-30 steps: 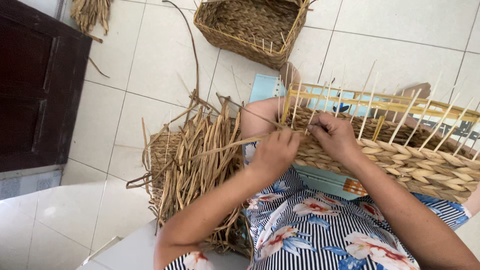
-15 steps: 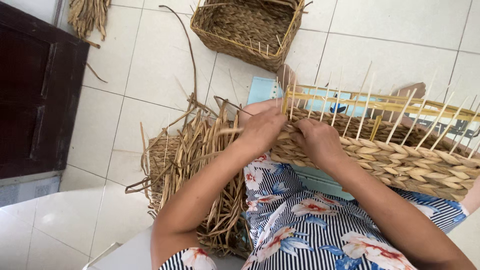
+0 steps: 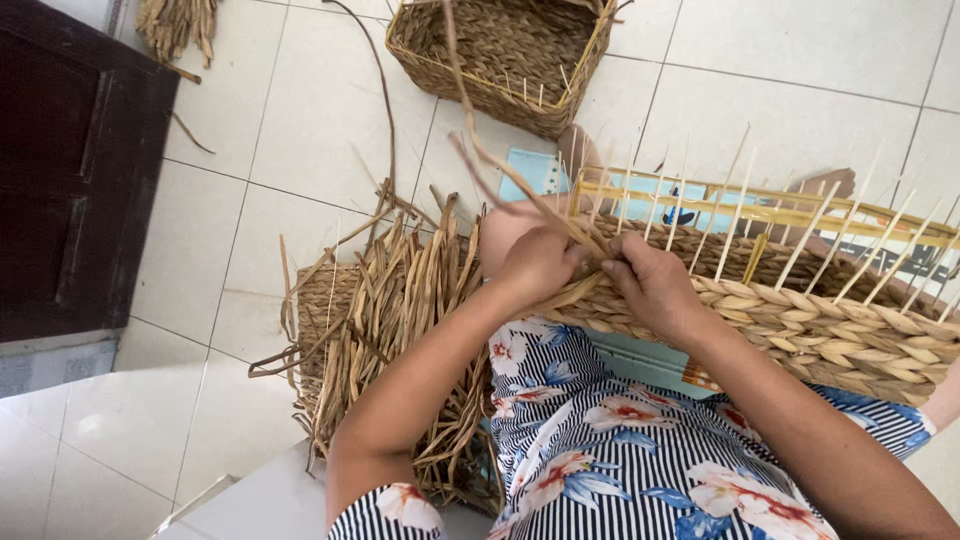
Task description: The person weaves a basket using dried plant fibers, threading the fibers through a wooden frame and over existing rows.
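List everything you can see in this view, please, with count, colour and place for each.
half-woven basket: one, tan braided rows with pale upright stakes, on the person's lap, right of centre.
long strands: a few, brown, rising from the hands toward the top edge.
finished basket: one, tan, square, on the floor at top centre.
loose pile of dried strands: one, brown, on the floor left of the lap.
small bundle of strands: one, brown, top left corner.
dark cabinet: one, dark brown, left edge.
floor tiles: many, white, all around.
striped floral dress: one, black and white with blue and pink flowers, bottom centre.
left hand: one, gripping the strands at the basket's edge.
right hand: one, on the basket's edge beside it.
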